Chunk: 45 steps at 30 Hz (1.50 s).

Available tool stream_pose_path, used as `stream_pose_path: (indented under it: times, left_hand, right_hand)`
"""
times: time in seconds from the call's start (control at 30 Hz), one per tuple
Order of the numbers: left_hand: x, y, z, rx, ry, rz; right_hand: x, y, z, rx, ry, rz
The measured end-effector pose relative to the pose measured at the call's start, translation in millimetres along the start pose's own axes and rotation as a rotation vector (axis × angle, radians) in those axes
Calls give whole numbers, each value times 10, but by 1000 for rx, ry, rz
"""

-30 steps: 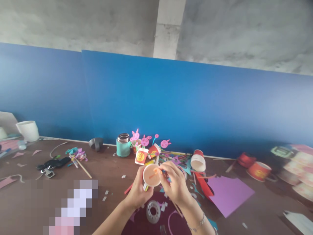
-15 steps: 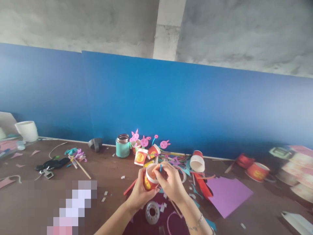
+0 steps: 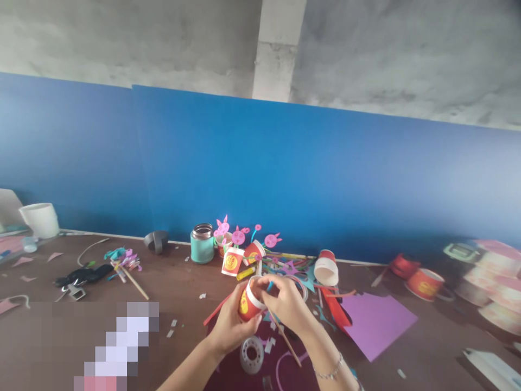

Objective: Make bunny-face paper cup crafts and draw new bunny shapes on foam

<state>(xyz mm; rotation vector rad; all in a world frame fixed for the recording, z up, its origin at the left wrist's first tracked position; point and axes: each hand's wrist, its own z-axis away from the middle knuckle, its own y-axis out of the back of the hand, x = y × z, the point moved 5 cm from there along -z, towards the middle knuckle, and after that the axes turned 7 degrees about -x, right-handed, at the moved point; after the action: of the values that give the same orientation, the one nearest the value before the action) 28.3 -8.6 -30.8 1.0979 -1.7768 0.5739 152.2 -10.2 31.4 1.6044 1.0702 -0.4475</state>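
Note:
My left hand (image 3: 233,320) is wrapped round a red paper cup (image 3: 251,303) with a white rim and a yellow print, its mouth tilted toward my right hand. The fingers of my right hand (image 3: 285,301) are pinched at the cup's mouth on a thin blue piece (image 3: 270,285), whose tip shows above them; the rest is hidden. Behind the hands stand paper cups (image 3: 233,262) with pink animal-face cutouts (image 3: 238,236) on stems. Below the cup lies a roll of clear tape (image 3: 252,354), with a thin wooden stick (image 3: 287,339) to its right.
A teal thermos jar (image 3: 202,244) stands by the blue partition (image 3: 244,168). To the right are a purple sheet (image 3: 378,323), a stack of white-rimmed cups (image 3: 326,267) on its side and a red mug (image 3: 424,284). Paper scraps and a black strap (image 3: 83,276) lie on the left.
The cup has tilted further toward my right hand, and my right fingers have moved slightly at its rim. The orange piece that showed at the mouth is now mostly hidden. The view has shifted slightly.

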Motion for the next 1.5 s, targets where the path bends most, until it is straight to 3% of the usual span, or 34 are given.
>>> stream_pose_path:
  times: [0.27,0.5,0.7,0.87,1.0,1.2,1.5]
  left_hand:
    - [-12,-31,8,-19,-23,44]
    - [-88,-33,43,-40,11,145]
    - [-31,-35,37,-46,17,127]
    - [33,-41,31,-74,1,173]
    - [43,-50,35,-99,-31,130]
    - [-51,-46,71,-87,-40,2]
    - [41,-40,47,-118,-64,-186]
  right_hand:
    - [-128,27,-15,97,98,-120]
    - [-139,-21,9,1,54,-149]
    - [-169,-17,27,49,62,-84]
    - [-250,23,70,-28,54,-16]
    - [-295,90,134,-23,31,258]
    - [-304,100,171,-22,56,434]
    - [-302,84,162,-168,-54,292]
